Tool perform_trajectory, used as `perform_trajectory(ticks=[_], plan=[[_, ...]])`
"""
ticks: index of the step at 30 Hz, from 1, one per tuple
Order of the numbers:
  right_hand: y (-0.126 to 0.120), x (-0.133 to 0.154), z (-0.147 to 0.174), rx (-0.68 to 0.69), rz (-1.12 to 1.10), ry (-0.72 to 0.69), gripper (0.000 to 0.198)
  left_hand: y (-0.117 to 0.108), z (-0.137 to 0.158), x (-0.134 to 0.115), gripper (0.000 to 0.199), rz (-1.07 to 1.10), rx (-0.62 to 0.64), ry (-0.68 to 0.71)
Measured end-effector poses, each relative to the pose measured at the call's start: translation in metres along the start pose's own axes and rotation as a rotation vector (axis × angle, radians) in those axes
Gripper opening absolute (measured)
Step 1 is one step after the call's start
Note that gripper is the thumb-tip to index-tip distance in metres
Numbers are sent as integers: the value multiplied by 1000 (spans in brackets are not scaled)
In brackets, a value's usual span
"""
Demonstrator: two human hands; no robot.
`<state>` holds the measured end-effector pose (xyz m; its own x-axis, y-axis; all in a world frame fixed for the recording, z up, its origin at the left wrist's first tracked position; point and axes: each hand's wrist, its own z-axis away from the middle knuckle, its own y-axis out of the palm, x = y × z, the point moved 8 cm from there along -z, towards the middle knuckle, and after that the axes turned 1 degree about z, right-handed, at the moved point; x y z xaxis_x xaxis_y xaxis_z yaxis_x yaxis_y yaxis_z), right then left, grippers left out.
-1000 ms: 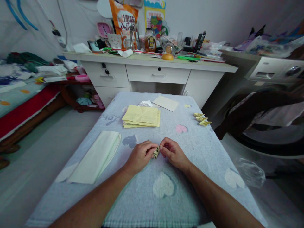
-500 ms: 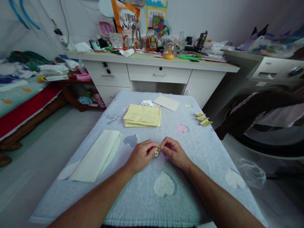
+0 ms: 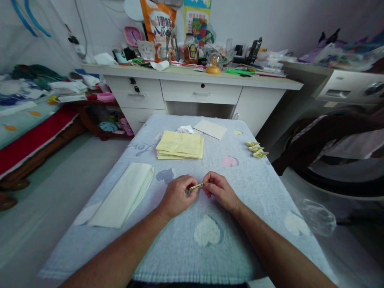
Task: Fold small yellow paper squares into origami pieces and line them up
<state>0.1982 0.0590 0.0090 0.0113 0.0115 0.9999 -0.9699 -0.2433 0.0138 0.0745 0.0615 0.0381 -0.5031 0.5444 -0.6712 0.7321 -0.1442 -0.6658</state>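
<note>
Between my hands is a small folded paper (image 3: 197, 186), yellow with dark marks, seen almost edge-on. My left hand (image 3: 179, 195) pinches its left end between thumb and fingers. At the other end, the fingertips of my right hand (image 3: 221, 189) are closed on it. Beyond my hands lies a stack of yellow paper sheets (image 3: 180, 145). Several folded yellow paper pieces (image 3: 257, 149) with pointed ends sit in a row at the right edge of the table. To the left of my left hand rests a folded pale green-white paper or cloth (image 3: 124, 196).
A pale blue cloth with hearts covers the table (image 3: 240, 248). Near its far end are a beige card (image 3: 210, 129) and a crumpled white tissue (image 3: 185, 129). Behind stands a cluttered white desk (image 3: 201, 90); a washing machine (image 3: 339, 92) is at the right, a bed (image 3: 27, 120) at the left.
The folded paper has turned from showing its patterned face to lying nearly edge-on. My fingers have shifted their hold on it; both hands stay in about the same place.
</note>
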Motion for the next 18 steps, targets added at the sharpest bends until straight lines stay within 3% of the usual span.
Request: perform_trajectory(ticks=[10, 18], plan=[[1, -1, -1, 9, 18, 11, 7, -1, 5, -13, 12, -151, -24, 126], [0, -8, -3, 0, -76, 65, 5, 5, 11, -26, 10, -410, -70, 276]])
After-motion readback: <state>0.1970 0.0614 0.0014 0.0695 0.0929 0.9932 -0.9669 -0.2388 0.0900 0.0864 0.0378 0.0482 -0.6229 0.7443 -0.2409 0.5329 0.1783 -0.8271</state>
